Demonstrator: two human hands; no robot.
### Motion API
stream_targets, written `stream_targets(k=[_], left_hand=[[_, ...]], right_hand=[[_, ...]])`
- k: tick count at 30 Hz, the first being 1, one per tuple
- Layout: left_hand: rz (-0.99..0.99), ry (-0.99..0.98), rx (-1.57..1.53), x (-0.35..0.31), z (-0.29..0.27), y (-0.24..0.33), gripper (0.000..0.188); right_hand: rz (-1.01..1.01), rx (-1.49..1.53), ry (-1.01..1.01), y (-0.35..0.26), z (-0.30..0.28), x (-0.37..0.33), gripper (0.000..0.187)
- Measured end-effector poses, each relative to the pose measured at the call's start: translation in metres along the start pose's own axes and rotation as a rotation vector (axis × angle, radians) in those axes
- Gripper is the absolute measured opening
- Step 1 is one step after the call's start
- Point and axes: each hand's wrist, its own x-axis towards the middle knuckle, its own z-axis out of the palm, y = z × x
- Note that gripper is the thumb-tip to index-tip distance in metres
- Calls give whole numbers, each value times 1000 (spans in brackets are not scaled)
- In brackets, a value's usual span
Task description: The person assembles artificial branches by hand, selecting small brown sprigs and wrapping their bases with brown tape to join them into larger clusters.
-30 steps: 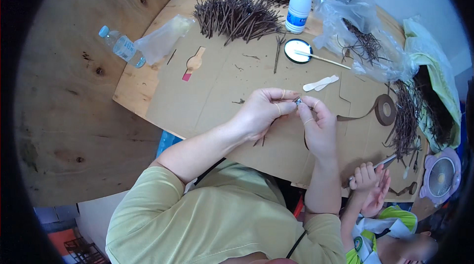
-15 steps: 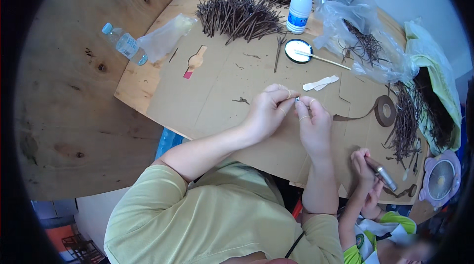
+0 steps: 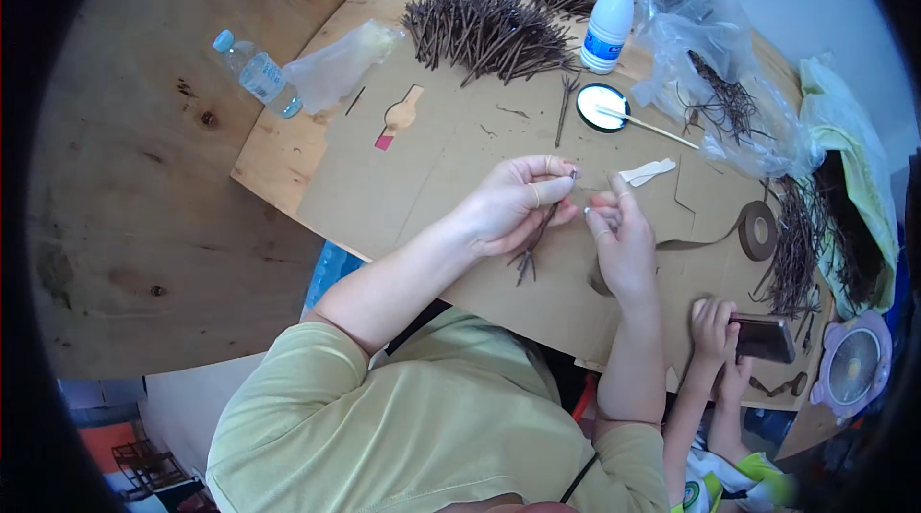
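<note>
Pinched in the fingers of my left hand (image 3: pixel 508 204) is a thin brown twig (image 3: pixel 544 230), which slants down toward me and ends in small forks. My right hand (image 3: pixel 625 249) is beside it, thumb and forefinger drawn together, a small gap from the twig's top. A tiny pale spot shows at the thumb tip; I cannot tell if something is held. Brown tape runs from its roll (image 3: pixel 747 237) behind my right hand. Beyond my hands are pale flat wooden sticks (image 3: pixel 648 170) and a forked twig (image 3: pixel 563 110) on the cardboard (image 3: pixel 432 163).
Bundled twigs (image 3: pixel 489 38) stand at the back, near a white bottle (image 3: pixel 606 28) and a black-rimmed dish of white paste (image 3: pixel 600 100) with a stick. Bags and loose twigs (image 3: pixel 794 254) lie right. Another person's hand (image 3: pixel 712 329) holds a phone (image 3: pixel 766 338). A water bottle (image 3: pixel 261 76) lies left.
My hands, fingertips together before, have come apart, and the twig now shows below my left hand. The other person's phone has turned. The whole view has shifted slightly.
</note>
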Motion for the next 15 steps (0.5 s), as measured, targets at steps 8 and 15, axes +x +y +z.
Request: stream_targets(k=[8,15], left_hand=[[63,-67,-46,-15,5,8,8],[108,-60,-36,-18,-1,14,7]], right_hand=[[50,222,-12,-6,5,-1,36],[104,268,-60,-1,10,-3,20]])
